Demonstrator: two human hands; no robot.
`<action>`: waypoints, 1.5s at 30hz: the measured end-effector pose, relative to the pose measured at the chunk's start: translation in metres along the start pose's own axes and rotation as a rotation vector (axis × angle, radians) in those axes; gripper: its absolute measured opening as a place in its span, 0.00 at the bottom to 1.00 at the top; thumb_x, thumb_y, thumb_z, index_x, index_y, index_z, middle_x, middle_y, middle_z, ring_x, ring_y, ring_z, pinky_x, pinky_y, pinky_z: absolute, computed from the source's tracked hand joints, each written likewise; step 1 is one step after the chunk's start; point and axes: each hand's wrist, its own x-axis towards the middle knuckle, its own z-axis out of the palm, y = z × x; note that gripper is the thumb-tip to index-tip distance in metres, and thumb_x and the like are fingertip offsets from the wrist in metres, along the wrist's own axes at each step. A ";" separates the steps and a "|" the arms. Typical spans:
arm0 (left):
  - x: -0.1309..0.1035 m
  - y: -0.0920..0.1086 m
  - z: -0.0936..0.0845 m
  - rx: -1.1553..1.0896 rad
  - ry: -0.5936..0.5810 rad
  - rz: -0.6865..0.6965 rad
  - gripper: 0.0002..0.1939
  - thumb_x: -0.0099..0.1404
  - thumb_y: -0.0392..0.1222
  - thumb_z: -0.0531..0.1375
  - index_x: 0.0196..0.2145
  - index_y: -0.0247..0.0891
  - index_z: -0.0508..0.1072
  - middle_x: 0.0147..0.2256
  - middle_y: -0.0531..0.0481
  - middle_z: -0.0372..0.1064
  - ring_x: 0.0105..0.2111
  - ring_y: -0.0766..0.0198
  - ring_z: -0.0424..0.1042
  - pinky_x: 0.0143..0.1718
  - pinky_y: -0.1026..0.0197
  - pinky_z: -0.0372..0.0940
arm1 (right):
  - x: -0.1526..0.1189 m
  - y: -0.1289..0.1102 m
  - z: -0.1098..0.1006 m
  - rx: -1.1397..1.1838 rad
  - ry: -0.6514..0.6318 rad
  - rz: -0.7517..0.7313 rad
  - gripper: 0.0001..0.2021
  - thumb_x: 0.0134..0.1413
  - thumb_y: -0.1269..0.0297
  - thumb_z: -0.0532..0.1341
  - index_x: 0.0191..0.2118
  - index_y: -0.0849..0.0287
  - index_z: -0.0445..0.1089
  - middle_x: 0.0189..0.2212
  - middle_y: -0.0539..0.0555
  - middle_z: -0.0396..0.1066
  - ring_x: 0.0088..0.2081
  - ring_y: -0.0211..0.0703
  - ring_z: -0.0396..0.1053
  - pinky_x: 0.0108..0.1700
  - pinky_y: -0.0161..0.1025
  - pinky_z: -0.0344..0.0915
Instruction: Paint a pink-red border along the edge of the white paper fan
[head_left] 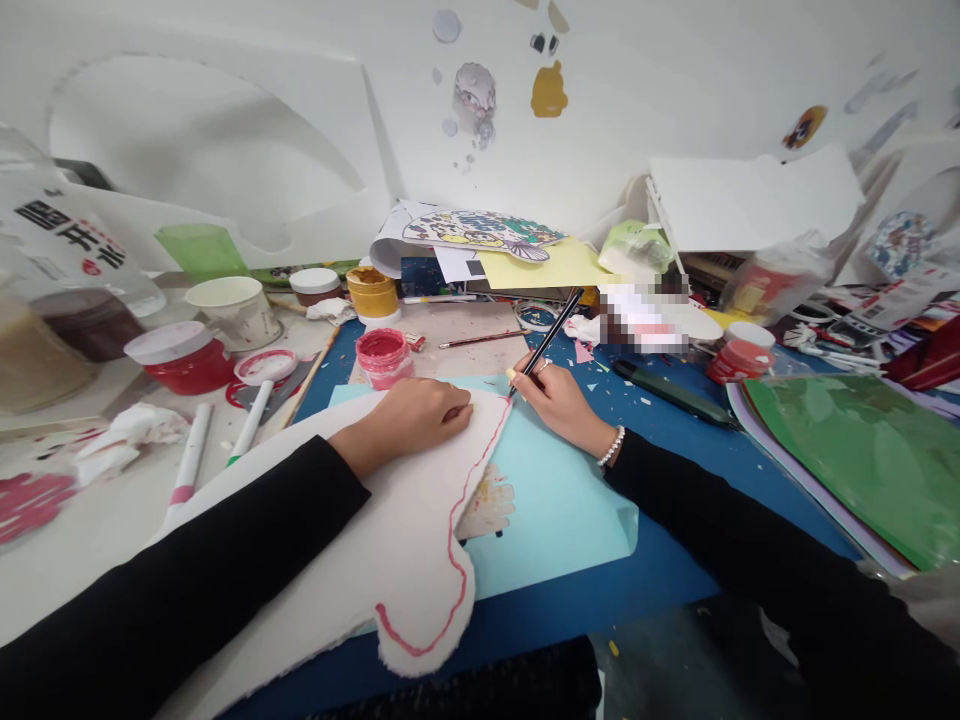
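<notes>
My right hand (561, 402) is closed around a slim black paintbrush (553, 330), its tip at the far right corner of a white cut-out board (352, 540). Along the board's right edge runs a wavy red painted line (454, 530), ending in a thicker stroke at the rounded lobe. My left hand (412, 420) rests on the board with its fingers curled under; whether anything is inside them is hidden. Just beyond it stands an open jar of red paint (384, 358). Under the board lies a light blue sheet (559, 500).
Paint jars (180, 358), a paper cup (234, 312) and white markers (251, 420) crowd the left. A dark green cutter (671, 393) and a stack of coloured sheets (862, 450) lie right. Another brush (480, 340) and paper scraps are on the blue mat (645, 460).
</notes>
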 end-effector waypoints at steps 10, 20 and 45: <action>0.001 -0.001 -0.001 -0.021 -0.007 -0.006 0.14 0.61 0.40 0.45 0.19 0.37 0.58 0.22 0.50 0.66 0.22 0.66 0.62 0.19 0.62 0.41 | 0.001 0.000 0.000 0.017 -0.001 0.007 0.09 0.54 0.64 0.50 0.27 0.60 0.61 0.22 0.49 0.63 0.24 0.35 0.60 0.29 0.33 0.55; 0.000 0.001 -0.001 -0.047 0.008 -0.001 0.14 0.61 0.40 0.45 0.20 0.37 0.60 0.21 0.50 0.65 0.21 0.66 0.62 0.19 0.62 0.42 | 0.001 0.000 0.001 0.003 0.000 0.010 0.09 0.54 0.64 0.50 0.26 0.60 0.60 0.21 0.49 0.62 0.22 0.34 0.57 0.28 0.34 0.53; 0.000 0.000 -0.001 -0.054 0.013 0.003 0.14 0.61 0.40 0.46 0.19 0.37 0.60 0.21 0.49 0.65 0.21 0.66 0.62 0.19 0.62 0.42 | -0.001 -0.001 -0.001 0.005 0.006 0.008 0.09 0.53 0.64 0.50 0.26 0.60 0.60 0.20 0.48 0.60 0.21 0.34 0.55 0.26 0.33 0.52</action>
